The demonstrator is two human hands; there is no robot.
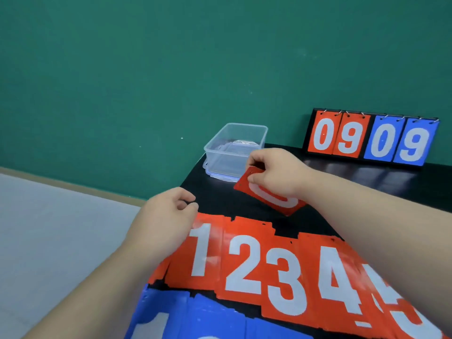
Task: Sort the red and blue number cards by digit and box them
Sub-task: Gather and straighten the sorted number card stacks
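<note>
Red number cards [254, 263] lie in a row on the black table, showing 1, 2, 3, 4 and part of a 5. Blue cards [200, 319] lie in a row nearer me, mostly cut off by the frame. My right hand [276, 174] pinches one red card [271, 198] by its top edge, just in front of the clear plastic box [234, 148]; its digit is partly hidden. My left hand [166, 216] hovers at the table's left edge above the 1 card, fingers loosely curled and holding nothing.
A black scoreboard stand [371, 139] with red 0 9 and blue 0 9 flip cards stands at the table's far right against the green wall. The clear box sits at the far left corner. Grey floor lies beyond the table's left edge.
</note>
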